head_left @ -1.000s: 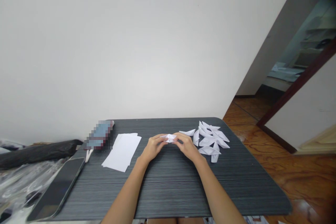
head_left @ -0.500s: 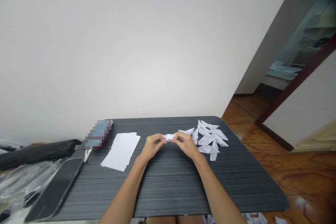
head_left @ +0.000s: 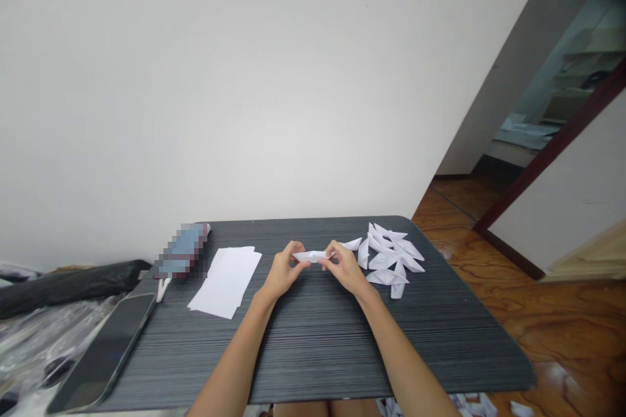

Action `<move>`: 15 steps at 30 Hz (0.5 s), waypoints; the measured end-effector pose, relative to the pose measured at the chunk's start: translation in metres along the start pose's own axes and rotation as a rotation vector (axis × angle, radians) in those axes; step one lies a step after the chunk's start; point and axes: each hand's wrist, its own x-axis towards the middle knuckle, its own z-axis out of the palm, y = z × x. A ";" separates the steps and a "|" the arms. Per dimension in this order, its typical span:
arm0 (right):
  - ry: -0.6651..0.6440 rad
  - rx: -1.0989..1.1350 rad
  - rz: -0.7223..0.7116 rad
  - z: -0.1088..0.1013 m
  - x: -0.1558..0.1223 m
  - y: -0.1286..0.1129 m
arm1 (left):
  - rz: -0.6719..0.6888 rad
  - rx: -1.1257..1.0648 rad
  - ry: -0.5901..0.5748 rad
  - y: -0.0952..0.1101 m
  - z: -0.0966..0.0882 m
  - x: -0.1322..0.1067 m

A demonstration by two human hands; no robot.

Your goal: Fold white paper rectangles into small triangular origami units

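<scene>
Between my two hands, above the middle of the dark table point(head_left: 323, 332), is a small white folded paper boat point(head_left: 313, 256). The fingers of my left hand point(head_left: 286, 268) pinch its left end. At its right end, the thumb and fingers of my right hand point(head_left: 343, 266) grip it. My fingertips cover parts of its sides. Just right of my right hand lies a loose pile of several folded paper boats point(head_left: 388, 254), some overlapping. White paper sheets point(head_left: 227, 281) lie flat, slightly fanned, to the left of my left hand.
A dark tablet-like device point(head_left: 105, 352) lies at the table's left edge. A blurred-out blue item point(head_left: 182, 251) is at the back left. Plastic wrapping point(head_left: 44, 345) and a black roll point(head_left: 73, 283) lie left of the table. White paper pieces point(head_left: 472, 405) are on the floor. A wall point(head_left: 274, 78) stands behind.
My fingers have shifted on the paper boat, and more of its length shows, especially the left tip. My right-hand fingers have curled up slightly. The pile and sheets stay put.
</scene>
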 end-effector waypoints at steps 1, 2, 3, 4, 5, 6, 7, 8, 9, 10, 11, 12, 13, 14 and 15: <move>-0.001 0.032 0.013 0.000 0.000 0.000 | -0.019 -0.044 -0.005 0.002 0.000 0.000; -0.003 0.063 0.028 0.000 0.001 0.000 | -0.034 -0.079 -0.015 0.004 0.000 0.001; -0.009 0.094 0.046 0.000 0.002 0.000 | -0.046 -0.101 -0.028 0.005 0.000 0.001; -0.017 0.124 0.070 0.000 0.002 0.002 | -0.056 -0.112 -0.041 0.006 0.000 0.002; -0.027 0.156 0.099 0.000 0.003 0.004 | -0.065 -0.121 -0.050 0.006 0.000 0.002; -0.039 0.187 0.128 0.000 0.004 0.006 | -0.073 -0.131 -0.053 0.006 0.000 0.002; -0.048 0.216 0.154 0.001 0.005 0.009 | -0.082 -0.146 -0.052 0.006 0.001 0.003; -0.050 0.239 0.175 0.002 0.006 0.011 | -0.093 -0.166 -0.055 0.005 0.001 0.003; -0.041 0.256 0.190 0.003 0.006 0.013 | -0.109 -0.189 -0.065 0.004 0.001 0.004; -0.028 0.268 0.199 0.004 0.006 0.014 | -0.131 -0.213 -0.081 0.003 0.002 0.005; -0.018 0.275 0.204 0.005 0.007 0.014 | -0.161 -0.231 -0.103 0.003 0.002 0.006; -0.013 0.279 0.207 0.006 0.007 0.014 | -0.191 -0.237 -0.127 0.003 0.002 0.006; -0.014 0.284 0.212 0.008 0.007 0.014 | -0.214 -0.227 -0.145 0.003 0.002 0.007; -0.017 0.292 0.215 0.009 0.006 0.013 | -0.222 -0.203 -0.149 0.004 0.002 0.007; -0.023 0.302 0.218 0.011 0.006 0.011 | -0.211 -0.170 -0.140 0.005 0.002 0.007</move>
